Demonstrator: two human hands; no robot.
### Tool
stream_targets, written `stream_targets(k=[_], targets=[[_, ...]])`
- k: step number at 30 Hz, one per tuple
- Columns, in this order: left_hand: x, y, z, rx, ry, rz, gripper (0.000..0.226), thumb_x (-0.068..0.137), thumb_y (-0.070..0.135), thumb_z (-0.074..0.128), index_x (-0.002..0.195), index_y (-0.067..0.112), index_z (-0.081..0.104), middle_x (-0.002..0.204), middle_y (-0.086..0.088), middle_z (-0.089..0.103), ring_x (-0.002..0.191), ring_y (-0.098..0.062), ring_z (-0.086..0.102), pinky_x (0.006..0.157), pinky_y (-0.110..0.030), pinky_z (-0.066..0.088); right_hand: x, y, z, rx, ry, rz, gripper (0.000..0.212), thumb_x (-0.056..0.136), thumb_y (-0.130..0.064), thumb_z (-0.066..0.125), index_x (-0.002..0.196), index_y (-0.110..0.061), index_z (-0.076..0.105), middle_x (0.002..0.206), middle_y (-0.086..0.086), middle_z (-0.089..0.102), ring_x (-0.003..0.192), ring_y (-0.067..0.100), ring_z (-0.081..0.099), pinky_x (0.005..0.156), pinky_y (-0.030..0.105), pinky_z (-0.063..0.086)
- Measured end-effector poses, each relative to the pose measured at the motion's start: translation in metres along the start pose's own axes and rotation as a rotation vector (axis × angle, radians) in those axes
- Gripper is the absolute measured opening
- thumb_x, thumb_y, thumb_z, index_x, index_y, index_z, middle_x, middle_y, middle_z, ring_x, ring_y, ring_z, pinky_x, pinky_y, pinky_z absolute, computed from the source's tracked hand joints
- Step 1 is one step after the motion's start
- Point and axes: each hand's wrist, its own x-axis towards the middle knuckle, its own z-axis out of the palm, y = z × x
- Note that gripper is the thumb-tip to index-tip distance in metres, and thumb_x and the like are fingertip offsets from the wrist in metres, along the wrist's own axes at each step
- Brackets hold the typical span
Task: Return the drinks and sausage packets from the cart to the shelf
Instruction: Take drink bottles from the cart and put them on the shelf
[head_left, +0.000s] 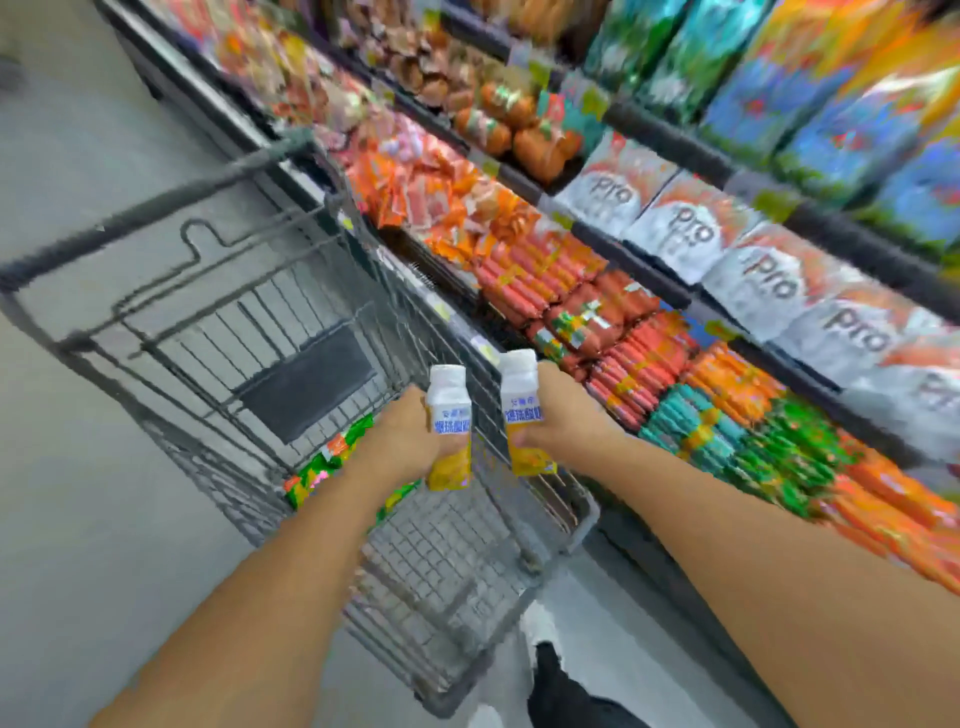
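My left hand (402, 436) grips a white and yellow drink bottle (449, 415) upright above the grey wire cart (218, 332). My right hand (563, 410) holds a second matching drink bottle (522, 400) just beside it, over the cart's right rim. A green and orange sausage packet (332, 457) lies in the cart's basket under my left forearm. To the right, the shelf (639, 270) carries rows of red and orange sausage packets (571, 296). The whole view is blurred.
White "Pro" packs (691, 234) line the shelf tier above the sausages; blue and green bags (831, 104) stand higher up. Green and teal packets (737, 436) lie at the near right. Grey floor (78, 467) stretches left of the cart. A dark shoe (561, 691) shows below.
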Motion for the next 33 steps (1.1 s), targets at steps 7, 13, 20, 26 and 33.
stream_targets(k=[7, 13, 20, 26, 33], targets=[[-0.028, 0.150, -0.017, 0.043, -0.086, 0.334, 0.046, 0.080, 0.032, 0.079, 0.109, 0.019, 0.048, 0.105, -0.001, 0.064, 0.093, -0.020, 0.063, 0.083, -0.043, 0.053, -0.094, 0.030, -0.138, 0.054, 0.296, 0.139, 0.059, 0.078, -0.012, 0.078, 0.129, -0.011, 0.047, 0.109, 0.001, 0.052, 0.099, 0.017, 0.052, 0.076, 0.026, 0.039], [-0.079, 0.292, 0.020, 0.097, -0.185, 0.605, 0.043, 0.085, 0.031, 0.075, 0.115, 0.019, 0.046, 0.102, 0.005, 0.059, 0.087, -0.011, 0.058, 0.069, -0.026, 0.046, -0.194, 0.074, -0.241, 0.053, 0.545, 0.213, 0.067, 0.076, -0.012, 0.080, 0.133, -0.011, 0.044, 0.113, 0.000, 0.049, 0.108, 0.019, 0.054, 0.074, 0.024, 0.039], [-0.158, 0.437, 0.120, 0.125, -0.239, 0.856, 0.042, 0.081, 0.026, 0.079, 0.108, 0.018, 0.047, 0.101, 0.001, 0.062, 0.088, -0.016, 0.058, 0.074, -0.027, 0.042, -0.326, 0.143, -0.332, -0.005, 0.783, 0.329, 0.067, 0.079, -0.013, 0.079, 0.132, -0.003, 0.040, 0.111, 0.006, 0.049, 0.106, 0.017, 0.050, 0.073, 0.019, 0.031], [-0.228, 0.530, 0.217, 0.205, -0.291, 0.999, 0.046, 0.081, 0.033, 0.078, 0.112, 0.016, 0.048, 0.100, 0.002, 0.060, 0.091, -0.018, 0.058, 0.074, -0.030, 0.045, -0.437, 0.207, -0.383, 0.006, 0.910, 0.434, 0.061, 0.078, -0.012, 0.080, 0.129, -0.009, 0.047, 0.108, 0.001, 0.051, 0.105, 0.017, 0.055, 0.078, 0.021, 0.036], [-0.313, 0.603, 0.316, 0.166, -0.387, 1.127, 0.043, 0.082, 0.028, 0.077, 0.113, 0.015, 0.050, 0.101, 0.003, 0.062, 0.091, -0.015, 0.060, 0.067, -0.024, 0.042, -0.552, 0.276, -0.423, 0.034, 1.048, 0.532, 0.059, 0.075, -0.015, 0.079, 0.123, -0.012, 0.046, 0.109, 0.005, 0.058, 0.100, 0.023, 0.060, 0.078, 0.036, 0.052]])
